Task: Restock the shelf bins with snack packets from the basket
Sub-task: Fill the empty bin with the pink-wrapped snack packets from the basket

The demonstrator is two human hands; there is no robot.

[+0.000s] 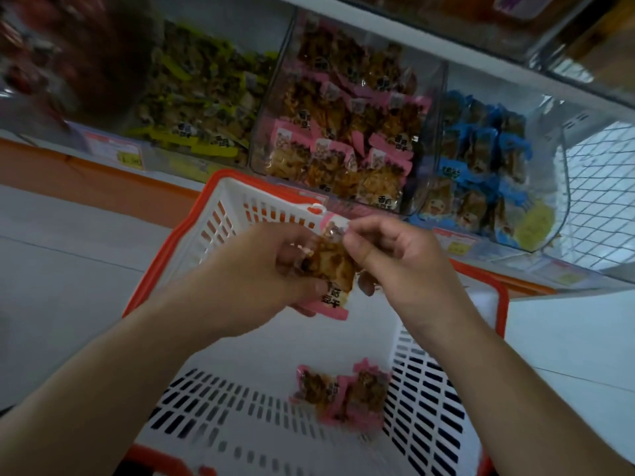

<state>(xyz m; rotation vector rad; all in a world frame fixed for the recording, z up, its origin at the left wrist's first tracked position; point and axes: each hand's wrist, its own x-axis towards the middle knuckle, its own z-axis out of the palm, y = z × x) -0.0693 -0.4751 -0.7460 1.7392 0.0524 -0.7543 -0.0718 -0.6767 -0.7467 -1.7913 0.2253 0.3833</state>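
Above the white basket with the orange rim (220, 207), both my hands hold pink-edged snack packets (331, 269). My left hand (261, 273) grips them from the left and below. My right hand (395, 255) pinches the top of a packet between thumb and fingers. How many packets are in the bunch is hard to tell. Two more pink packets (343, 389) lie on the basket floor. Just beyond the basket stands the clear shelf bin of pink packets (347, 132).
A bin of green-edged packets (202, 97) stands to the left of the pink bin and a bin of blue-edged packets (481, 159) to its right. A wire mesh panel (601, 194) is at far right. Another shelf (481, 39) overhangs above.
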